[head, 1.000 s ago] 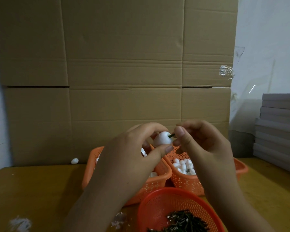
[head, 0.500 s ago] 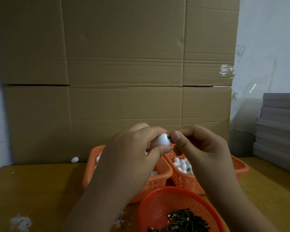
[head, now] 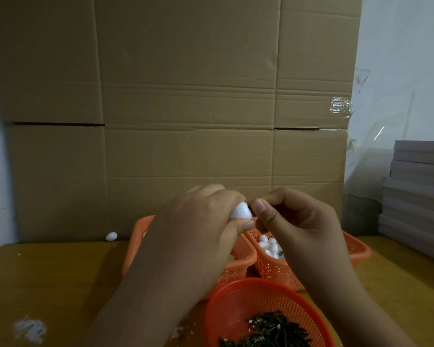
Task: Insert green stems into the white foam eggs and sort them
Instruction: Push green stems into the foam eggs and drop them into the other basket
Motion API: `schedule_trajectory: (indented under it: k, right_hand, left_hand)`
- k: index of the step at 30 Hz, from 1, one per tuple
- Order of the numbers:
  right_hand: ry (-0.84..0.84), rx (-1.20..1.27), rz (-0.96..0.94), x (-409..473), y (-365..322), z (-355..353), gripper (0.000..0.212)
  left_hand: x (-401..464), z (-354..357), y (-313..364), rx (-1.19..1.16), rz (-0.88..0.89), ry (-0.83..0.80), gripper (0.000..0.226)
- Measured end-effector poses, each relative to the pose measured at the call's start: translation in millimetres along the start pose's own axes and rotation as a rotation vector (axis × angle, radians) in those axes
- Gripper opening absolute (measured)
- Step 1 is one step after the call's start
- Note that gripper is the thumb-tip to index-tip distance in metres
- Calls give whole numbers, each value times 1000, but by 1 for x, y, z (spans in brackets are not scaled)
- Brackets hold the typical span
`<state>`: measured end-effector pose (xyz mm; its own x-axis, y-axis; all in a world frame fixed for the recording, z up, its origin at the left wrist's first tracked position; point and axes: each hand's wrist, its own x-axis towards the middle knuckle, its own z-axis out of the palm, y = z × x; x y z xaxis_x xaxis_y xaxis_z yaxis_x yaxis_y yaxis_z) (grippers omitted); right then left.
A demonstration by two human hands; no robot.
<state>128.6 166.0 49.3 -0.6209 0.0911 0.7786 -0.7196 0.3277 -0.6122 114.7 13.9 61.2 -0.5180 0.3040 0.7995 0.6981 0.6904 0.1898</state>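
Right now the left hand (head: pixel 193 236) grips a small white foam egg (head: pixel 240 211) between curled fingers and thumb, held up above the two orange perforated rectangular baskets (head: pixel 356 249). The right hand (head: pixel 298 221) meets it, thumb and forefinger pinched at the egg's tip; only a dark sliver shows there, presumably a green stem nearly buried in the foam. From here the risk is pressure: pushed off-axis, the thin stem could bend or tear out through the side of the soft foam, and a tight squeeze could dent the egg. A slip would likely drop it onto the brown wooden table (head: pixel 48 284), where a stray white egg (head: pixel 111 236) already lies by the tall cardboard sheet (head: pixel 186 96). More dark green stems (head: pixel 268 331) fill the round orange mesh basket (head: pixel 226 304). No brand, label or writing is legible anywhere.
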Motion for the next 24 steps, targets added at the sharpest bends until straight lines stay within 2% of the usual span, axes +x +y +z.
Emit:
schedule_trajectory:
  k: [2, 5, 10, 18, 24]
  right_hand:
    - [3, 43, 5, 0, -1, 0, 24]
    - [-12, 190, 80, 2, -4, -5, 29]
    - [-46, 398, 216, 7, -6, -15, 27]
    - [-141, 393, 295, 7, -5, -14, 27]
    - [-136, 359, 293, 7, -3, -15, 26]
  left_hand:
    - [0, 0, 2, -30, -2, 5, 27]
    - [-1, -4, 7, -200, -30, 26, 37]
    - [-3, -10, 7, -358, -82, 58, 20]
    - [1, -12, 1, -462, -161, 85, 13]
    - [-1, -11, -2, -433, -188, 81, 19]
